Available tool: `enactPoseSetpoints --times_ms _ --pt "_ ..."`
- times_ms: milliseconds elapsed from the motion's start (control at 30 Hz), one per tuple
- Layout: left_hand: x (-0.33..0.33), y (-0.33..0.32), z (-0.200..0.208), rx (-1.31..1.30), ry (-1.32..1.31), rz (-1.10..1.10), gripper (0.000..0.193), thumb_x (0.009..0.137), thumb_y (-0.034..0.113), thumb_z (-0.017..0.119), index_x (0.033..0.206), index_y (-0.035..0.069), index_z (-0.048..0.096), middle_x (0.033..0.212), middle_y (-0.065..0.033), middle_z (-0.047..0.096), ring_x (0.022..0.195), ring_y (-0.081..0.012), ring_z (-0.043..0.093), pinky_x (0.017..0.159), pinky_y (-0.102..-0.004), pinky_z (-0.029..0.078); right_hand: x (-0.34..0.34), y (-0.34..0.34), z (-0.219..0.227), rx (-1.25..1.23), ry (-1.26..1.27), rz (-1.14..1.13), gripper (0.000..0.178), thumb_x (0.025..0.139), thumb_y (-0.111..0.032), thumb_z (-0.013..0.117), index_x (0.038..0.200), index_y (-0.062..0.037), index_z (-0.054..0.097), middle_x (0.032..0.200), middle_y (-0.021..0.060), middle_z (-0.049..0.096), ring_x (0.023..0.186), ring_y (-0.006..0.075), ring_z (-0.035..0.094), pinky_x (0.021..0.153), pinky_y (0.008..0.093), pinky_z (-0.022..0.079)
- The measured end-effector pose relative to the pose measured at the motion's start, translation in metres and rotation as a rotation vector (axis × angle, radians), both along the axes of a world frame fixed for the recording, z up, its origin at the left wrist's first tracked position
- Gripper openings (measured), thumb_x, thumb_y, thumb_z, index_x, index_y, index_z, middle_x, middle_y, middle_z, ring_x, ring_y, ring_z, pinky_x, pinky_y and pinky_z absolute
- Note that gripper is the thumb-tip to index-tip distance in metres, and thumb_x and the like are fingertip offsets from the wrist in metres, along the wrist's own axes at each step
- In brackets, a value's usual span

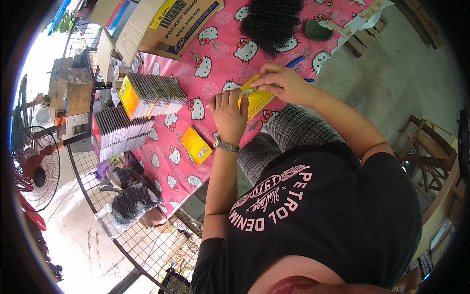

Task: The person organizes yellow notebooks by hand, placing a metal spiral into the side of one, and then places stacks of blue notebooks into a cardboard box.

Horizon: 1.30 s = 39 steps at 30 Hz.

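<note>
A yellow notebook [258, 103] with a row of punched holes along its near edge lies at the table's edge in front of me. My left hand [229, 113] is closed over its left end, thumb and fingers at the edge. Above the cover, my right hand [283, 84] is pinched beside the left fingertips. A thin pale strip [246, 91] shows between the hands; what it is I cannot make out. Nearer my left wrist lies a small yellow spiral notebook [196, 145]. Blue pen-like objects [295, 61] lie beyond the right hand.
Stacks of spiral notebooks [152, 95] stand on the left of the pink patterned tablecloth [210, 90]. Behind them is a cardboard box [176, 29]. A heap of black spiral coils [271, 24] and a dark green dish [318, 30] sit at the far side. A fan [39, 169] stands far left.
</note>
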<state>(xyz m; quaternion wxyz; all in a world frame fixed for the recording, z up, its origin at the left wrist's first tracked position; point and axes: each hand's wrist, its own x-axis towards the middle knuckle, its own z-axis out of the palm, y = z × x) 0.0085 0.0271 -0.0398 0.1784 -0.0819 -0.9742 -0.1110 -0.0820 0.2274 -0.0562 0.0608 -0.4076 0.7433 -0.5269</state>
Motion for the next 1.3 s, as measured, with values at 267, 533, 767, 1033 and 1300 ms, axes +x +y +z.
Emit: enactPoseSetpoints --times_ms 267,533,767,1033,1300 --pt "-0.004 0.022 0.002 0.05 0.052 -0.074 0.022 0.088 0.013 0.06 0.107 0.005 0.055 0.1 -0.0108 0.06 0.097 -0.0305 0.056 0.1 -0.0479 0.036 0.01 -0.003 0.015 0.075 -0.086 -0.037 0.037 0.088 -0.01 0.06 0.125 -0.0085 0.054 0.096 0.0165 0.064 0.082 0.0314 0.066 0.07 0.0398 0.051" --pt "0.0 0.022 0.002 0.015 -0.019 -0.097 0.024 0.086 0.013 0.061 0.107 0.005 0.053 0.101 -0.009 0.06 0.098 -0.0291 0.056 0.102 -0.0495 0.035 0.022 -0.015 0.03 0.226 0.143 -0.183 0.034 0.088 -0.023 0.061 0.116 -0.0062 0.051 0.089 0.0193 0.068 0.081 0.0382 0.066 0.067 0.0484 0.052" --pt "-0.005 0.021 -0.003 0.11 -0.032 -0.129 0.015 0.091 0.018 0.059 0.102 0.008 0.055 0.104 -0.0069 0.062 0.102 -0.0289 0.058 0.107 -0.0536 0.029 -0.108 0.071 -0.049 0.69 0.065 -0.96 0.045 0.088 -0.034 0.063 0.128 -0.0173 0.051 0.127 0.0113 0.054 0.109 0.0429 0.057 0.083 0.0507 0.051" --pt "0.008 0.013 -0.007 0.107 -0.028 0.12 0.031 0.081 0.03 0.072 0.105 0.014 0.059 0.112 -0.0026 0.059 0.117 -0.0258 0.048 0.106 -0.0606 0.019 -0.123 0.117 -0.079 0.88 0.547 -0.897 0.044 0.085 -0.04 0.066 0.124 -0.0218 0.058 0.127 0.0144 0.054 0.119 0.0389 0.049 0.099 0.0499 0.042" --pt "0.005 0.005 -0.006 0.174 -0.031 0.031 0.035 0.07 0.03 0.08 0.095 0.012 0.063 0.1 -0.0031 0.061 0.099 -0.0257 0.052 0.091 -0.0449 0.033 -0.04 0.011 0.033 0.081 -0.472 0.232 0.05 0.078 -0.036 0.075 0.115 -0.0043 0.065 0.108 0.0074 0.056 0.104 0.0183 0.054 0.093 0.0322 0.041"
